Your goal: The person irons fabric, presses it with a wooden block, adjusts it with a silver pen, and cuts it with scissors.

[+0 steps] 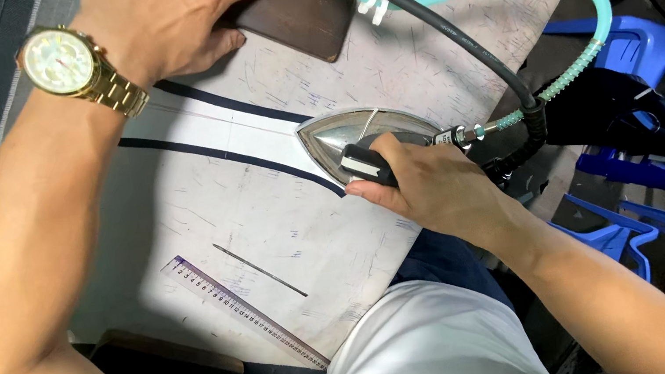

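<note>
From the head camera, the right hand [430,185] has its fingers clenched around the black handle of the iron [365,139], whose tip rests on the dark fabric strip [239,159] just ahead of the knuckles. The left hand [163,18] lies flat, fingers released, pressing a wooden block [296,10]. Pressing seems underway; the next stroke likely calls for following the strip's curve steadily. A ruler [246,312] lies near the right wrist.

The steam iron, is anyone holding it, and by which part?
Yes. The right hand grips the steam iron by its black handle. The left hand holds nothing; it presses flat on a dark wooden block.
</note>
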